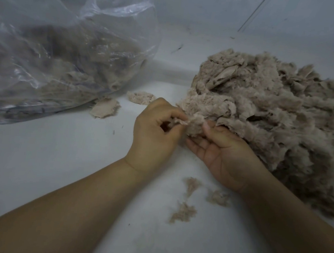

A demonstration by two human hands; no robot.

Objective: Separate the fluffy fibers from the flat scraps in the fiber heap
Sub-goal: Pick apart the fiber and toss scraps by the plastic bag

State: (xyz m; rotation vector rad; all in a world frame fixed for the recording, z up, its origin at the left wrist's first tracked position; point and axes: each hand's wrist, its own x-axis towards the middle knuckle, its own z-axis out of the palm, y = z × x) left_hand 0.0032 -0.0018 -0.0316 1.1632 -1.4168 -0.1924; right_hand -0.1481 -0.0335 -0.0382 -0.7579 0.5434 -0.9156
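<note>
I see the beige fiber heap (275,116) on the white table (56,166), right of a clear plastic bag (56,54). My left hand (155,133) pinches a fiber tuft (194,125) at the heap's near edge; my right hand (220,154) cups it, thumb pressing. Two flat scraps (105,108) lie beside the bag.

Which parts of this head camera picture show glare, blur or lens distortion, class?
Head view: dim, flat light with soft shadows; white glare streaks on the clear plastic bag, whose left side is smeared; wide-angle stretch swells the forearms at the bottom corners; sharpest where the left hand and right hand work the edge of the fiber heap.
</note>
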